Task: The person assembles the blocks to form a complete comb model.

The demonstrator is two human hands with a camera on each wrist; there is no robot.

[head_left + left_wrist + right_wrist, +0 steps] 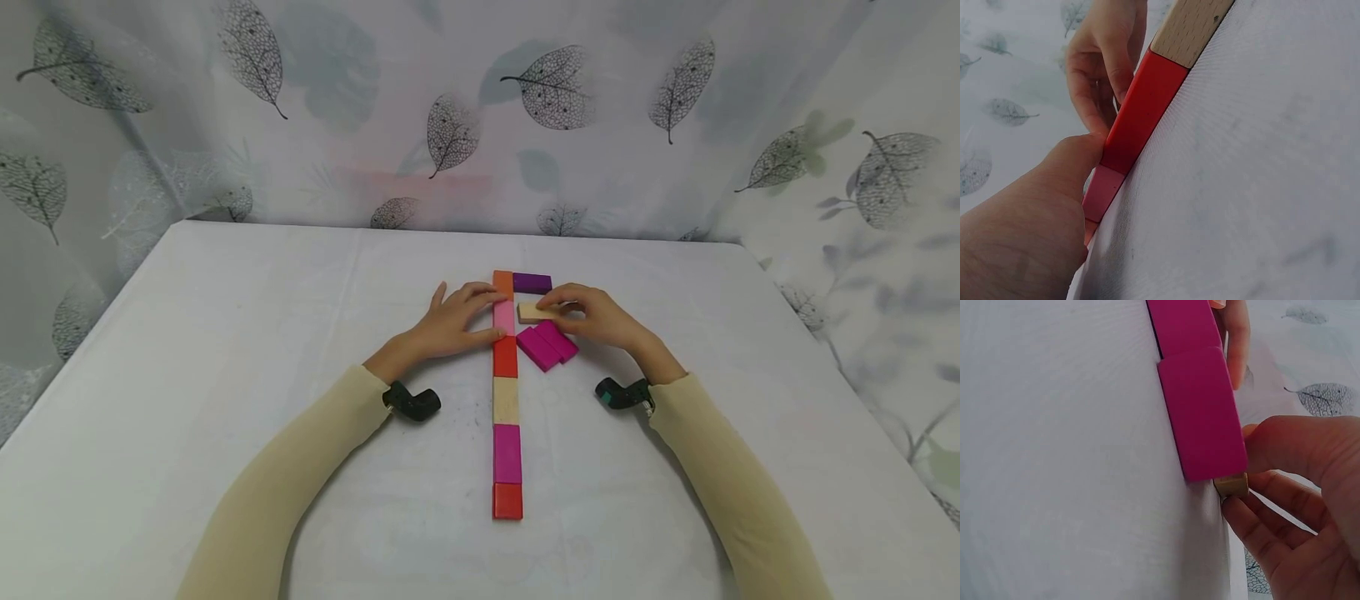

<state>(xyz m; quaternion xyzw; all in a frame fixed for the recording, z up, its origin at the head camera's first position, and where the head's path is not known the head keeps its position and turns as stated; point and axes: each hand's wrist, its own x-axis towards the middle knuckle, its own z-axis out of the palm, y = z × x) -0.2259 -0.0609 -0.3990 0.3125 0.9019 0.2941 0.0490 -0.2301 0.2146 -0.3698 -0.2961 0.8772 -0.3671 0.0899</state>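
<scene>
A straight row of coloured wooden blocks runs down the table in the head view: orange (503, 282), pink (504, 318), red (506, 358), plain wood (506, 402), magenta (507, 454) and red (507, 502). My left hand (453, 321) rests against the row's left side, its fairly straight fingertips touching around the pink block and thumb near the pink-red join. On the other side, my right hand (603, 318) pinches a plain wooden block (528, 313) between thumb and fingers; in the right wrist view only the block's end (1232, 485) shows.
A purple block (532, 284) lies at right angles to the orange one, at the row's far end. Two magenta blocks (542, 347) lie slanted side by side just nearer than the right hand. The white table (225, 333) meets a leaf-patterned curtain (465, 200) at the back.
</scene>
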